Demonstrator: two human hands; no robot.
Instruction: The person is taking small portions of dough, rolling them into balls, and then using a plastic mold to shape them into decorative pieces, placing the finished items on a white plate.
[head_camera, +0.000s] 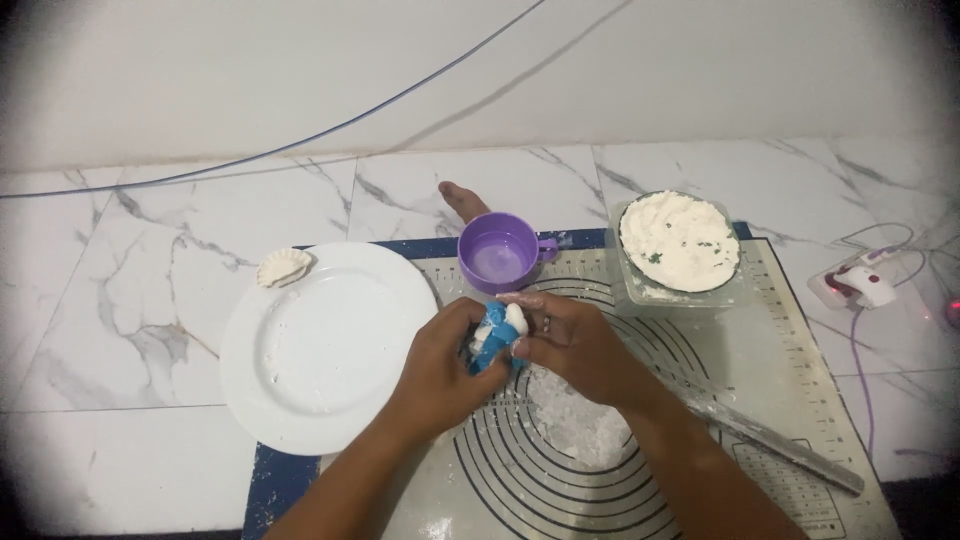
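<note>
Frame centre: blue dumpling press (492, 350) gripped by left hand (440, 365), white dough (514, 318) at its top pinched by right hand (570, 345) fingers. Floured dough sheet (578, 425) seen below hands on silicone mat (800, 400). Purple cup (498, 252) of water placed just above. Filling tub (680, 245) upper right, well heaped. One finished dumpling (284, 267) laid on white plate (320, 345) rim, left; judged early going, much left.

White plate (300, 370); purple cup (497, 252); blue press (492, 345); grey-veined white marble floor (120, 300); mat (790, 400) with dark concentric rings.
</note>
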